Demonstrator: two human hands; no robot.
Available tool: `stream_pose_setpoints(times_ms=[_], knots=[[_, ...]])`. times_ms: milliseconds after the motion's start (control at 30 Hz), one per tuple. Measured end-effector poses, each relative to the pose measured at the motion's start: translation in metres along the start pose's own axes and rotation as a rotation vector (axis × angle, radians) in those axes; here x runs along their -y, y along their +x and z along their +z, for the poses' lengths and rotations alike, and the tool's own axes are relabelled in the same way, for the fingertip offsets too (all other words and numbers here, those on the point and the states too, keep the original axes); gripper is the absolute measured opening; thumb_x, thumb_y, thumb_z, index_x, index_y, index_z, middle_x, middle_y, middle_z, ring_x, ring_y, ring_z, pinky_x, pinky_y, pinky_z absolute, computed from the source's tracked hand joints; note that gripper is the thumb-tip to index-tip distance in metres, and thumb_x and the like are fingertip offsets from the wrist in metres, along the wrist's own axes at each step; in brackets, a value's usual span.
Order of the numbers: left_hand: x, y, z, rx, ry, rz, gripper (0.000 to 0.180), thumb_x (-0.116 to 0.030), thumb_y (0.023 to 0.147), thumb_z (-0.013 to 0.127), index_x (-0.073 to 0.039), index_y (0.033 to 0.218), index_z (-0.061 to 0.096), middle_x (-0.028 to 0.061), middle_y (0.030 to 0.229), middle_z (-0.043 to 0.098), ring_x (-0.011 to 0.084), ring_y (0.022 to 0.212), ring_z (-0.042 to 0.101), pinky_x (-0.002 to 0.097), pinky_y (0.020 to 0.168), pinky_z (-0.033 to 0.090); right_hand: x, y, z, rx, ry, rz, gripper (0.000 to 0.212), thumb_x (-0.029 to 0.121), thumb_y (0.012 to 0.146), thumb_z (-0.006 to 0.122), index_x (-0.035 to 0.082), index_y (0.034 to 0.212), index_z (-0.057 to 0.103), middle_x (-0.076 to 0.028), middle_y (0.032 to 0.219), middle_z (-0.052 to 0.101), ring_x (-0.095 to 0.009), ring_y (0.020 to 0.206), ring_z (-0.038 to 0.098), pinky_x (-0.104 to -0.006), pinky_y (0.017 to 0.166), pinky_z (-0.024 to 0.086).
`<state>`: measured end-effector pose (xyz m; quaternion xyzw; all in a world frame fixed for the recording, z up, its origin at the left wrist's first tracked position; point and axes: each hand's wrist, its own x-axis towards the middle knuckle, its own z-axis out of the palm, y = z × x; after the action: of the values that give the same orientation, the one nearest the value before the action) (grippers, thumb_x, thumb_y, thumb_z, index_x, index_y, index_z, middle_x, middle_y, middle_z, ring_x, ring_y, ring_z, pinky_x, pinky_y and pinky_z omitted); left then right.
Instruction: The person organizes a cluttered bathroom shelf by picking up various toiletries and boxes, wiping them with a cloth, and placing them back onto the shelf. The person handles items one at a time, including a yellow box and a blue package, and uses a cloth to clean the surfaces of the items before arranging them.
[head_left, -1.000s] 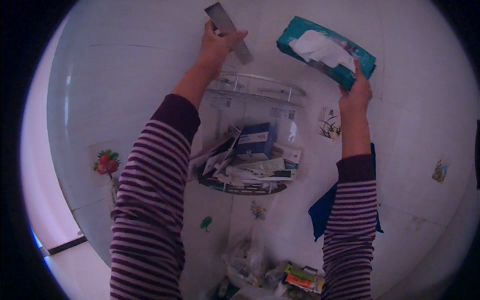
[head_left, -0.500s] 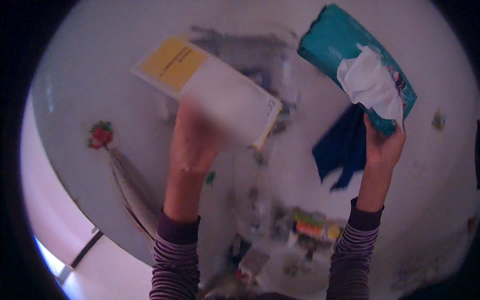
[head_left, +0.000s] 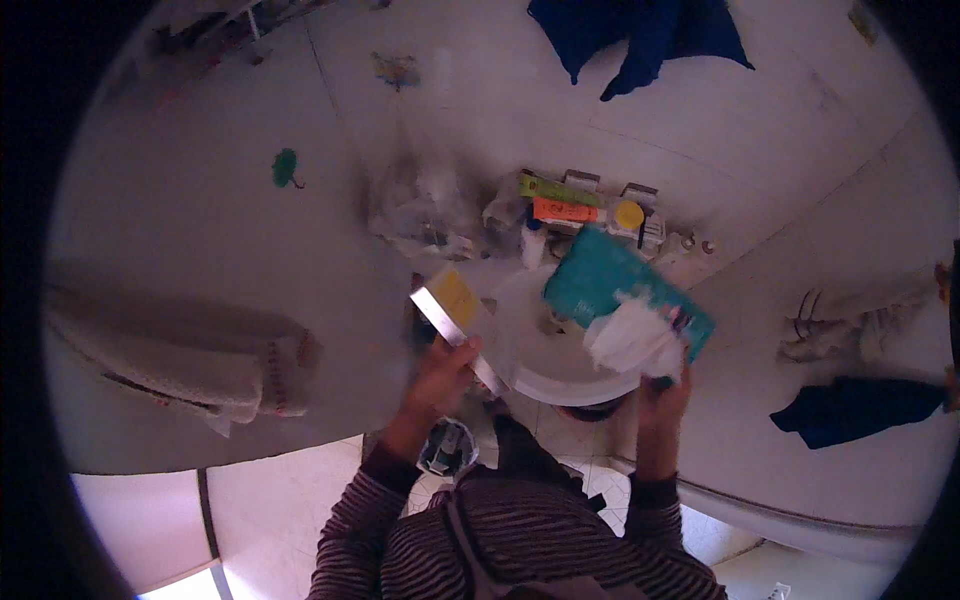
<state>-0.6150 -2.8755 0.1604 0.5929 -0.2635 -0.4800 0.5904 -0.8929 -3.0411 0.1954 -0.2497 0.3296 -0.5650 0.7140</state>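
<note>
While the left hand [head_left: 438, 380] grips a flat box [head_left: 450, 310], the right hand [head_left: 662, 396] clasps a teal tissue pack [head_left: 615, 280].
Pack over the white sink's [head_left: 533, 355] right side, box by its left edge — open room between.

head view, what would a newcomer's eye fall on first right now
Probably the teal tissue box with its tuft of white tissue, held in the right hand in front of the white sink. Next, the slim box with a yellow patch and bright edge, in the left hand left of the sink. Then the dark blue cloth at the top edge.
</note>
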Motion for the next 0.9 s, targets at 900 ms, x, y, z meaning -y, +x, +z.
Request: stream_pose_setpoints(times_ms=[900], knots=[[0.102, 0.166, 0.036, 0.213, -0.077, -0.152, 0.032, -0.024, 0.094, 0.055, -0.006, 0.120, 0.053, 0.0073, 0.102, 0.062, 0.0193, 0.096, 0.061, 0.0364, 0.084, 0.051, -0.110, 0.100, -0.037, -0.091, -0.899, 0.017, 0.045, 0.028, 0.082, 0.069, 0.002, 0.117, 0.057, -0.009, 0.112, 0.058, -0.021, 0.100, 0.055, -0.0347, 0.090, 0.044]])
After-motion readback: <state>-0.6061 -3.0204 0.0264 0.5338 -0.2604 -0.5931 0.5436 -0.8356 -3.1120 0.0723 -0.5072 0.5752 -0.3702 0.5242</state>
